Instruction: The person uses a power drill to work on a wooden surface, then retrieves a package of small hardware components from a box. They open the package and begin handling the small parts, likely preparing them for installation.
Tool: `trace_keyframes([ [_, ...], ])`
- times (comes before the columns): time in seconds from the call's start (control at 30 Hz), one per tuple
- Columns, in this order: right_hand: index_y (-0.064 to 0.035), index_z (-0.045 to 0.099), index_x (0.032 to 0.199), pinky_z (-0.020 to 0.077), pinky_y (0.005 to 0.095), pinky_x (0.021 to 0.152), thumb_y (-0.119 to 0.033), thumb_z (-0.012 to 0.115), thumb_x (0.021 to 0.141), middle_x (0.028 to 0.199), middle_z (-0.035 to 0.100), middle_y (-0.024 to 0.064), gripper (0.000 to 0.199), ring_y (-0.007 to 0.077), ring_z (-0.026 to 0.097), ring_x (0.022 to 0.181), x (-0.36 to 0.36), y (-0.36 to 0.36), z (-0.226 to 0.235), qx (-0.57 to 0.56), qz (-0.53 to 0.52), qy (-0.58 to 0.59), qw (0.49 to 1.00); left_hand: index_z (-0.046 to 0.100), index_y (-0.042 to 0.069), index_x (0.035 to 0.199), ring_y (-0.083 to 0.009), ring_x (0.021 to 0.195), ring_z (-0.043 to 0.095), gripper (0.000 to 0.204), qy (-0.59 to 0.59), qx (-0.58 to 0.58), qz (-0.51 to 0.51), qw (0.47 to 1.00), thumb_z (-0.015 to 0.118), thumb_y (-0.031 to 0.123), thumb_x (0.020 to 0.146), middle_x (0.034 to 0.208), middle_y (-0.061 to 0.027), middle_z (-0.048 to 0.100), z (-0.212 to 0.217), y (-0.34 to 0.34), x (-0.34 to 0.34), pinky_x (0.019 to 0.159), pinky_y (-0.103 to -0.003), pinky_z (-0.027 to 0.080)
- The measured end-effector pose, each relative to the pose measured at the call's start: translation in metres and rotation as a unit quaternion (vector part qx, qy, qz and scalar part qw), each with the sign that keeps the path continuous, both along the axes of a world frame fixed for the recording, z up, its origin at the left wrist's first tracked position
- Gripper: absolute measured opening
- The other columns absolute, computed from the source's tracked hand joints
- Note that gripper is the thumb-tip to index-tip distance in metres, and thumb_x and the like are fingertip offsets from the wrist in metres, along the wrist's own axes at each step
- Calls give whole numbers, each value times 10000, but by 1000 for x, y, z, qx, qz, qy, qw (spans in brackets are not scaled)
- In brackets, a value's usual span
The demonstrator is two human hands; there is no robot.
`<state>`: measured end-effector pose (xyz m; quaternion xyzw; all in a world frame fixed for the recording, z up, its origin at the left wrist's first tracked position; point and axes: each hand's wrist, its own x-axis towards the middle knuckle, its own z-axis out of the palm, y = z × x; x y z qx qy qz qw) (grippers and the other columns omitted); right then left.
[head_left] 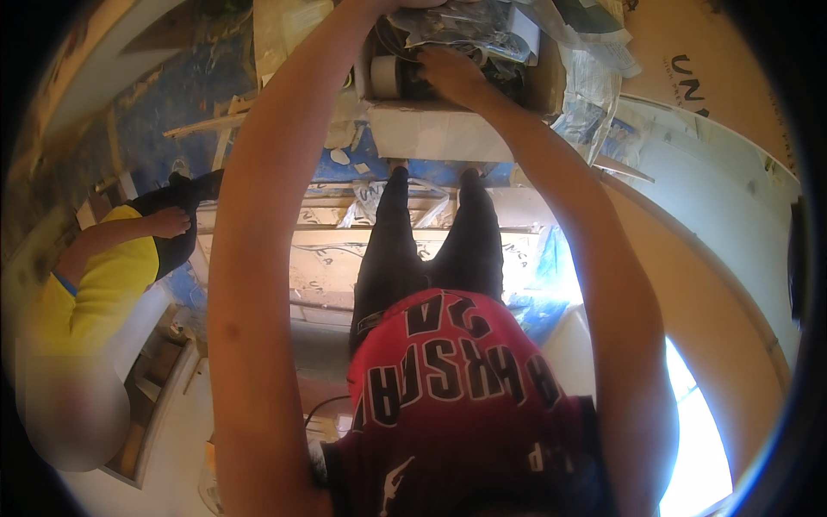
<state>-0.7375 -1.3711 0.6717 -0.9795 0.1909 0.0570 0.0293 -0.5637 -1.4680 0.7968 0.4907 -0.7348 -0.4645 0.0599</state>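
Two bare forearms of yours rise from the lower edge and run up toward twelve o'clock, with your red printed shirt (pixel 457 388) and dark trousers (pixel 431 250) between them at six o'clock, nearest the camera. Beyond your knees the floor shows pale boards (pixel 327 258) and blue sheeting (pixel 172 112) strewn with scraps. At nine o'clock another person in a yellow top (pixel 103 293) sits or crouches well apart from you, one hand (pixel 170 222) resting on a dark-clad knee. Farther out, at about twelve o'clock, stands an open cardboard box (pixel 448 129), its pale front wall facing you and its inside crowded with clear plastic wrapping (pixel 465 26) and dark parts too tangled to tell apart. Your right hand (pixel 450 73) is inside the box, palm down, fingers curled onto the dark contents just beside a white cylinder (pixel 385 76) lying at the box's ten o'clock corner; whether it truly grips anything you cannot tell, since the fingertips are buried. Your left hand (pixel 405 3) reaches the top edge of the view above the box, and only its wrist end shows, so its grasp cannot be told either. At one to two o'clock, crumpled clear plastic sheeting (pixel 586 86) spills past the box, beside a tan board (pixel 689 77) and a pale curved panel (pixel 715 172).
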Motion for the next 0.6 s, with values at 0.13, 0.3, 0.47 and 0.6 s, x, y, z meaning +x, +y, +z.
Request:
trace_keyframes([
  [0.13,-39,691,1119,453,410,1011,-156,702,804,1213,654,78,336,270,538,1248,-26,0,17,76,-61,-78,992,623,93,1337,-325,1228,593,581,-38,-11,-4,999,504,546,992,1333,-189,636,-9,-1,2,1078,-405,416],
  [0.3,-5,596,1266,430,376,1005,-306,638,960,1228,650,139,431,296,595,1179,-84,-25,52,394,-261,-45,880,594,79,1366,-328,1279,556,574,56,-71,-38,995,497,514,1003,1389,-189,596,-24,1,3,1109,-394,386],
  [0.47,55,541,1339,517,377,843,-505,609,976,1238,627,210,670,292,661,1042,-127,-43,76,423,-393,-43,815,596,88,1368,-328,1284,549,541,-17,-48,-15,999,520,479,1002,1400,-182,589,-20,5,3,1107,-388,390],
  [0.6,79,503,1329,570,376,896,-271,595,1026,1241,614,184,472,229,626,1099,-147,-41,78,715,-419,-239,507,594,93,1374,-311,1261,559,551,18,-23,3,1000,543,489,994,1388,-166,601,-8,11,5,1076,-381,420],
])
